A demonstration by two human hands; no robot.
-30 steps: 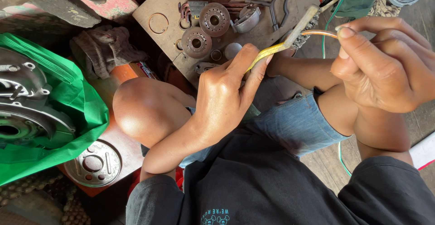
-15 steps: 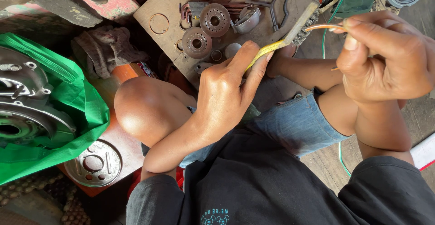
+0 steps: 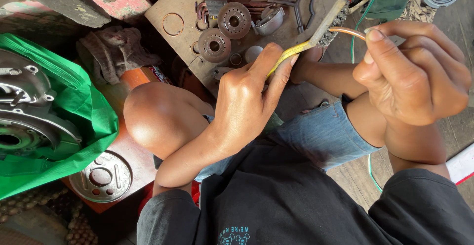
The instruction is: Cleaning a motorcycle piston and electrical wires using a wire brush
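the left hand (image 3: 247,102) has its grip closed on the yellow handle of a small brush (image 3: 316,33), bristles turned toward the right hand (image 3: 414,72). that hand pinches a thin copper wire (image 3: 348,31) tightly, so its end meets the bristles. both are held above the knees, over a board (image 3: 182,3) carrying round metal parts (image 3: 234,20).

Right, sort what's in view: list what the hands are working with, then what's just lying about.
In hand:
- left hand gripping the yellow-handled brush
- right hand pinching the orange wire

Lying about:
- two round metal discs on the wooden board
- green bag around an engine cover
- grey rag
- round metal plate
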